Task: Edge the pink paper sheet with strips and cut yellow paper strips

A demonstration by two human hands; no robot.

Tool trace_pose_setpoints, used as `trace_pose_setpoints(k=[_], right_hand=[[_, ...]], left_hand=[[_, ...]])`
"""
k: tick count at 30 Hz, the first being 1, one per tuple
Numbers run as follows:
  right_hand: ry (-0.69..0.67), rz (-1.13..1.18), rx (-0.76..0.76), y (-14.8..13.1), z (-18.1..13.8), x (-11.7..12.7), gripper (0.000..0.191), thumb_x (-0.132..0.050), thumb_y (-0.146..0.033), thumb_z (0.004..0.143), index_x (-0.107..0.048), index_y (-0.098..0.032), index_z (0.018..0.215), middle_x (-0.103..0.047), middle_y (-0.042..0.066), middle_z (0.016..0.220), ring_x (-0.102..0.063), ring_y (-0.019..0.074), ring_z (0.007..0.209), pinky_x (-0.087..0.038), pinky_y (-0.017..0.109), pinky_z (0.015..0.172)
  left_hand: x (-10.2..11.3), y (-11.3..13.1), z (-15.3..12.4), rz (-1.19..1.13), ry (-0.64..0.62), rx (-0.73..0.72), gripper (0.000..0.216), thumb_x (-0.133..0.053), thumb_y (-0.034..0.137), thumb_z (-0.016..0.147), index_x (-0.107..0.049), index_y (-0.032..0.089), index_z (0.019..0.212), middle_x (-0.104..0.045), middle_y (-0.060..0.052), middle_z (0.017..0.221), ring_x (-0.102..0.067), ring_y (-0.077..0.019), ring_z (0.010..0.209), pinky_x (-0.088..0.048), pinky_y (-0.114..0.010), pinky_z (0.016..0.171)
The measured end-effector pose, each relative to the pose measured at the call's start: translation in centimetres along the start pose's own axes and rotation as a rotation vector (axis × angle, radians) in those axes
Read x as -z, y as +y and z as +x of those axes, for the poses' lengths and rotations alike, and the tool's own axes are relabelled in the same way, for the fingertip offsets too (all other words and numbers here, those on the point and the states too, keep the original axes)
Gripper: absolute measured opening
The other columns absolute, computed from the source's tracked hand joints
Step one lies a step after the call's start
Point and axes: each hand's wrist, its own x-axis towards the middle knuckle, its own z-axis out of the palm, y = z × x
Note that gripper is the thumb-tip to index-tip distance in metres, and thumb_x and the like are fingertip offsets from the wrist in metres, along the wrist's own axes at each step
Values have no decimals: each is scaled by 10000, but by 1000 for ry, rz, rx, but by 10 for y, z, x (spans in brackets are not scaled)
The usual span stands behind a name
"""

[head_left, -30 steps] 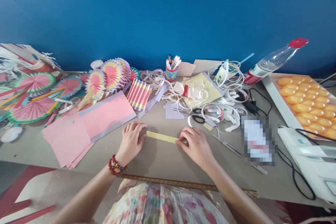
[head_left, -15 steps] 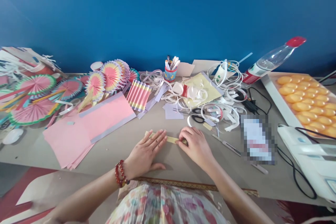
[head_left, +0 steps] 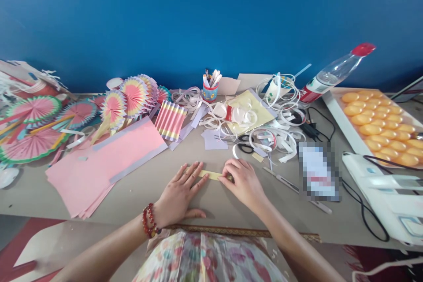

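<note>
One counter [head_left: 139,200] carries everything. A single stack of pink paper sheets [head_left: 95,172] lies toward its left near edge, the sheets too overlapped to count. Behind it, folded paper fans [head_left: 76,114] crowd the far left corner, also too overlapped to count. At the right edge sit one tray of orange domes [head_left: 380,123] and, nearer, one white device [head_left: 386,191]. One clear bottle with a red cap [head_left: 333,72] leans at the far edge beside the tray. One pleated striped paper [head_left: 170,120], one pen cup [head_left: 209,92] and one pair of scissors [head_left: 245,147] sit mid-counter among loose white paper curls [head_left: 277,130]. One yellow paper strip [head_left: 211,175] lies flat close to the near edge, about midway along it. The left hand [head_left: 180,191], red bead bracelets [head_left: 150,221] on its wrist, lies palm down with fingers straight and spread, its grip wide open, fingertips pressing the strip's left part. The right hand [head_left: 243,183] is curled, its grip closed, fingertips pinched on the strip's right end.
</note>
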Motion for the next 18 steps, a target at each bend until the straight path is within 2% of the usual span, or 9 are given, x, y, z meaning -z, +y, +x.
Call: trace_pose_setpoints(k=[8,12,18], right_hand=[[34,85,-7,2,-8,-5,121,-560,-207,906,-520,-215,792,-608,33,913,-547,200,890,-388,340,821],[42,137,11,4,-13,-2,97,-492,-170,926,-527,-221,850,-614,47,945,-559,212,918,-416,354,838],[48,105,59,10,-28,4,234,-399,-138,957,-610,-235,992,-627,73,1081,-577,220,1010,-465,366,870]], left_hand=[[1,2,1,1,41,11,989,-357,819,821,-206,169,1550,-157,-162,1603,-190,-364,1461,-150,-529,1173],[1,2,1,12,23,-5,963,-321,808,844,-183,173,1555,-186,-108,1606,-172,-353,1466,-114,-519,1183],[0,0,1,12,16,-13,964,-305,812,845,-169,178,1558,-214,-84,1600,-157,-355,1468,-102,-520,1183]])
